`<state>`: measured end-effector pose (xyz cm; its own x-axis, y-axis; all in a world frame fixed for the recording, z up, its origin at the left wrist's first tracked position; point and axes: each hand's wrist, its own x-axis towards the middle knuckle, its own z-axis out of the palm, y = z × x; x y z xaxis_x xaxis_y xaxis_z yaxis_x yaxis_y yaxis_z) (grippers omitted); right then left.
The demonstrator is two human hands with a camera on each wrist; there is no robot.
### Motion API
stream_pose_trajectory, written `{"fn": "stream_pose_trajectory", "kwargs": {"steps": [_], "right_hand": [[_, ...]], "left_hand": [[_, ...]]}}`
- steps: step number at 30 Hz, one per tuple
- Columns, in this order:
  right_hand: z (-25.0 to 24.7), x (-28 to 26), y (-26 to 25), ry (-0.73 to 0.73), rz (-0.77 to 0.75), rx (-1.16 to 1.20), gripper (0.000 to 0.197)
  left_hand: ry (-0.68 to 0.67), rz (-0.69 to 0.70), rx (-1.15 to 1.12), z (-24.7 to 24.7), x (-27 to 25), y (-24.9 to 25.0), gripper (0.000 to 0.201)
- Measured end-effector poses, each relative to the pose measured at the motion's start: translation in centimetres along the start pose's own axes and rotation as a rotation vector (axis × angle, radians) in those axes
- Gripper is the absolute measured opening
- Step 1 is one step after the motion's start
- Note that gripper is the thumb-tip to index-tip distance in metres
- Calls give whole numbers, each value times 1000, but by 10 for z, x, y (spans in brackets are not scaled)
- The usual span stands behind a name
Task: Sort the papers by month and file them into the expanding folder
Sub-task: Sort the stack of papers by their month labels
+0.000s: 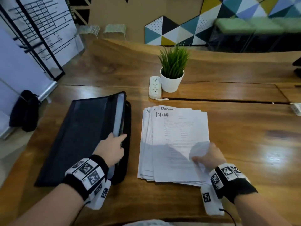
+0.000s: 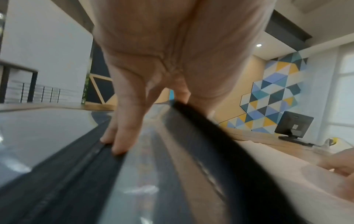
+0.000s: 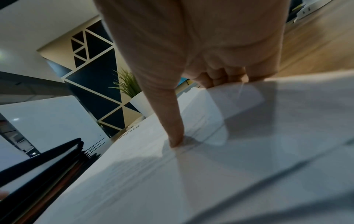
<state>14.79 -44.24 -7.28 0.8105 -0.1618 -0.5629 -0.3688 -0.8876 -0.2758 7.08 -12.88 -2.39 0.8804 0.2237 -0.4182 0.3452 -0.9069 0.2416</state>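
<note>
A black expanding folder [image 1: 84, 136] lies open on the left of the wooden table [image 1: 244, 144]. My left hand [image 1: 118, 137] grips its right-hand flap. In the left wrist view its fingers [image 2: 118, 141] lie on one side of the folder's edge [image 2: 191, 128], the thumb on the other. Right of the folder is a fanned stack of white papers [image 1: 174, 136]; the top sheet reads "October". My right hand [image 1: 200, 154] pinches that sheet's lower right corner, curled upward. In the right wrist view the thumb [image 3: 174, 136] presses the paper [image 3: 191, 181], fingers curled under the lifted corner.
A potted green plant [image 1: 173, 70] and a white power strip [image 1: 155, 87] stand just behind the papers, beside a long slot in the table. Another white strip [image 1: 296, 108] lies at the right edge. A dark bag [image 1: 24, 110] sits on the floor off the table's left edge.
</note>
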Motion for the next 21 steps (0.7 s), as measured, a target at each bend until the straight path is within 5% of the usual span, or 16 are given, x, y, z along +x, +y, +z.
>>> {"fn": "stream_pose_trajectory", "kwargs": {"steps": [7,13,17,21], "right_hand": [[-37,11,13,-7,-8,36,23],[-29,41,-13,-67,-38,185,71],[-10,32,-27,-19,-37,9,84],[11,13,-15,-94,-49,-55,77]], "left_hand": [[101,127,-217,15,9,54,42],[-103,-166,-483,36,62,68,63],[-206,-77,-530,43,60,64,36],[-222,-35,-465,53,34,48,35]]}}
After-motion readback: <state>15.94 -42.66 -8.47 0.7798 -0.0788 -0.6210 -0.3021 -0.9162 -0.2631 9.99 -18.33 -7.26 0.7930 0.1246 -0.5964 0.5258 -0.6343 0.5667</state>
